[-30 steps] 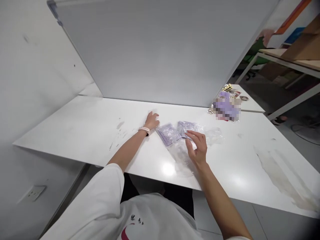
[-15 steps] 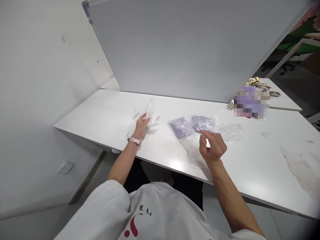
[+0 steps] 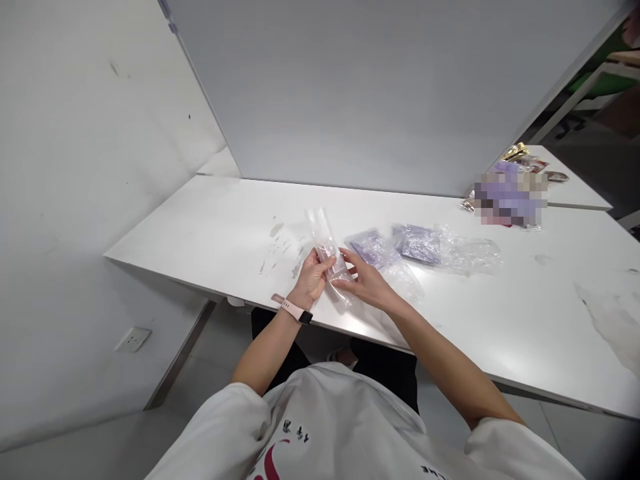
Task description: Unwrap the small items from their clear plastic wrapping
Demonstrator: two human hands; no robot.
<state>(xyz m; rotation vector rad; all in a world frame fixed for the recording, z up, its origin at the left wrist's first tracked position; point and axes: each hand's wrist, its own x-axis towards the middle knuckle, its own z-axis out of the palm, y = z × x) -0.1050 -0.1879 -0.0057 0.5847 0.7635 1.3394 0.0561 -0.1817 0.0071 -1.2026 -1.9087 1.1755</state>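
A long clear plastic bag [image 3: 320, 230] is held slanting above the near half of the table. My left hand [image 3: 311, 277] is closed on its left side, thumb across the front. From the right, my right hand [image 3: 364, 280] grips the bag's lower part, with thumb and fingers at its edge. Something pale shows inside the film, too unclear to name. Just beyond my right hand lie two purple packets in clear wrap, a left one [image 3: 369, 245] and a right one [image 3: 416, 241].
Crumpled clear film [image 3: 473, 255] spreads right of the packets on the white table [image 3: 200, 233]. A tall grey panel [image 3: 340, 100] stands along the back. At the far right is a partly blurred pile of packages [image 3: 510, 200]. A white wall [image 3: 75, 200] borders the left.
My left hand has brought the bag right and closer to me. My right hand has moved left from over the purple packets to the bag and taken hold of it.
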